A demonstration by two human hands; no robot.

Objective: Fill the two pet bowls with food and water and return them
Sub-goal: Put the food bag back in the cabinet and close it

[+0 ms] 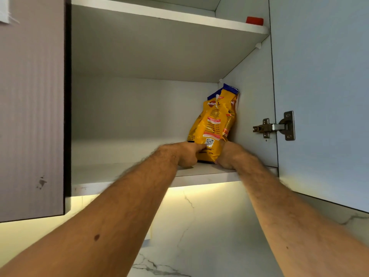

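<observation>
both hands, left hand (187,154) and right hand (227,156), grip yellow food bag (214,124) on white cupboard shelf (123,172).

Home kitchen: open wall cupboard (143,108) with hinged door (319,96), underlit marble-look splashback (199,226).

The yellow pet food bag (214,124) carries the brand "Pedigr…" in white on a red patch near its top, the last letters lost in a fold; a QR code sits low on its face; the small print and red-banded panels are too blurred to read
</observation>
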